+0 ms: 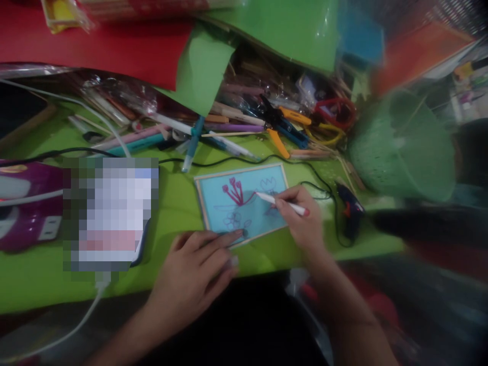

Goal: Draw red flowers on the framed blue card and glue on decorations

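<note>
while the right hand [305, 218] pinches a marker [267, 197], the half-curled left hand [195, 263], contents unclear, crosses the board's edge [260, 235]

Right hand [305, 216] holds white pen [266, 197], tip at blue board [209, 190]. Left hand [202, 259] on board's near edge. Pink flowers [237, 194] drawn.

A light-blue rectangular panel [251, 216], edged in pale tan, carries bold magenta line-drawn flowers [239, 197] and thinner purple floral outlines [232, 221]. The slim white marker [267, 197] ends in red. The lime-green surface [173, 203] contrasts with a large red sheet [114, 51] and a round pale-green plastic basket [404, 152].
</note>
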Motion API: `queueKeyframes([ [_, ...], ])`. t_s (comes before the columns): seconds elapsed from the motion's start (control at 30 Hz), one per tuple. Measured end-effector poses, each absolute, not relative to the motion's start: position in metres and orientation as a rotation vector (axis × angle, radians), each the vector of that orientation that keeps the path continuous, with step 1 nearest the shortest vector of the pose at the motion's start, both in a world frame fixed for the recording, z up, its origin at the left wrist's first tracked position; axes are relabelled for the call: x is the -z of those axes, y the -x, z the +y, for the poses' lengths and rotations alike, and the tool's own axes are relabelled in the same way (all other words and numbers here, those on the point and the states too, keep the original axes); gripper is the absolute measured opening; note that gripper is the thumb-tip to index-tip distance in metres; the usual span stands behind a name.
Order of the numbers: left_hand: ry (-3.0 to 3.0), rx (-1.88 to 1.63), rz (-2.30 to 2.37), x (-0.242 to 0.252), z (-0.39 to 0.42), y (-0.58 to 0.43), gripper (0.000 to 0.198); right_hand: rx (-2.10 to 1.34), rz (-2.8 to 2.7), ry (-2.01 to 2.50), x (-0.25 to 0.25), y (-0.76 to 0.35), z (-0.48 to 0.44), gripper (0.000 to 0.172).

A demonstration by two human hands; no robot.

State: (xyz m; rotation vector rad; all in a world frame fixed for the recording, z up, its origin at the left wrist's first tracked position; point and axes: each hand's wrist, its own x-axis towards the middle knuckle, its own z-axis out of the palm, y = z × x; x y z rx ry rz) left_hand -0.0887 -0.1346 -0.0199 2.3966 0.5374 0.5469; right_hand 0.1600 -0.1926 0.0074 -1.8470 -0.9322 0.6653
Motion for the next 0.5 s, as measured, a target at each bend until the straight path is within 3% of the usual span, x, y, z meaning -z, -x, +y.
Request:
queueKeyframes([
  [0.5, -2.406, -0.541, 0.532, 0.0195, -0.1341, 0.0886, 0.013, -0.638, -0.91, 1.832, -0.0055, -0.1613, -0.1918, 0.005],
])
